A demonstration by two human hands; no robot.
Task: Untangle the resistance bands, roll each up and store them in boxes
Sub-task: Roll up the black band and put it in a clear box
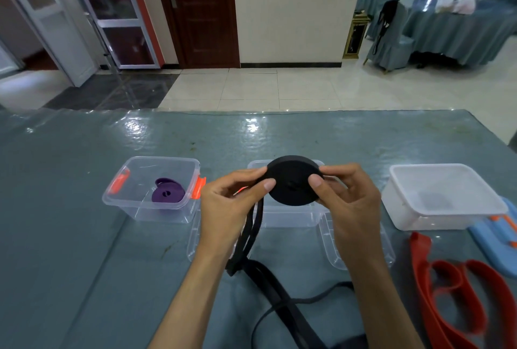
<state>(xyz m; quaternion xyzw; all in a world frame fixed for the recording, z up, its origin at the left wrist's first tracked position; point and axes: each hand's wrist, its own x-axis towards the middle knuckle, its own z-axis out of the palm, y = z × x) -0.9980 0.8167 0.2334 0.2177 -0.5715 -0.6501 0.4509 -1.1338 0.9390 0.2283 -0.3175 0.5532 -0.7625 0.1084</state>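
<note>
Resistance bands sit at three stages across the table [70, 236]: on the left, a rolled purple band [167, 194] lies stored in a clear box with orange latches [152, 189]. The left hand [229, 208] and right hand [347, 203] are close together, both pinching a black band's coil [293, 180], held on edge above the middle clear box [291, 217]. Its unrolled tail [268, 287] hangs from the coil's left side, past the left palm, and trails toward the person, so further winding would likely draw it up and away from the body. Farther right stand an empty white box [444, 197] and a loose red band [453, 292].
</note>
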